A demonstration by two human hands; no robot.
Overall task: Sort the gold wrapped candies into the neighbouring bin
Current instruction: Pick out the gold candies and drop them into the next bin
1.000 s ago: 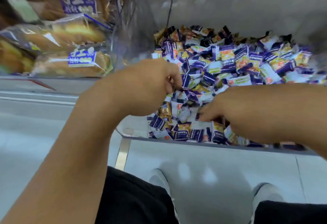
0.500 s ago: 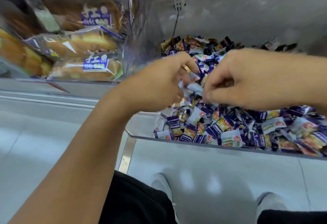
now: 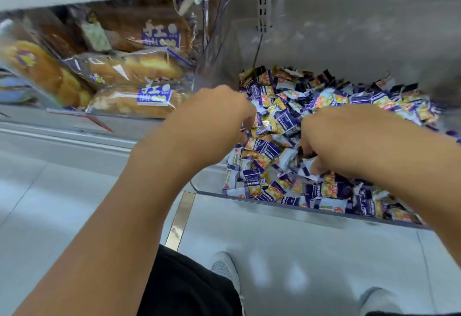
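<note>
Likely light, crinkly and slippery, so best pinched at a twisted end: gold wrapped candy (image 3: 265, 123) just beyond curled left hand (image 3: 212, 126) fingertips, grip uncertain; right hand (image 3: 349, 138) fingers buried in clear bin (image 3: 324, 212), contents unclear.

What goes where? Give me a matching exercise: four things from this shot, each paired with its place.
1. left hand
2. right hand
3. bread loaves
4. shoe

A. on the floor below the bin
B. in the compartment left of the candy bin
C. at the pile's left edge
D. dug into the pile's middle

Pairs: 1-C, 2-D, 3-B, 4-A
</note>
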